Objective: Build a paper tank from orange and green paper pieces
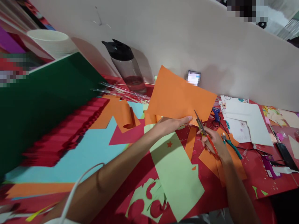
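My left hand (174, 123) pinches the lower edge of an orange paper sheet (181, 93), which is held up above the table. With its fingers closed round the red handles, my right hand (213, 141) holds a pair of scissors (202, 127). The scissor blades point up and lie against the sheet's lower edge, close to my left fingertips. Below my left hand a pale green paper sheet (176, 177) bears a small orange star (169, 144). More orange paper (207, 163) lies under my right hand.
Green-handled pliers (233, 147) and a blue glue gun (216, 114) lie to the right, with cables and white cards (252, 121). A bottle (127, 65) stands by the white partition. Pleated red paper (63, 133) and a dark green board (46, 93) occupy the left; cut-out green scraps (149, 197) lie in front.
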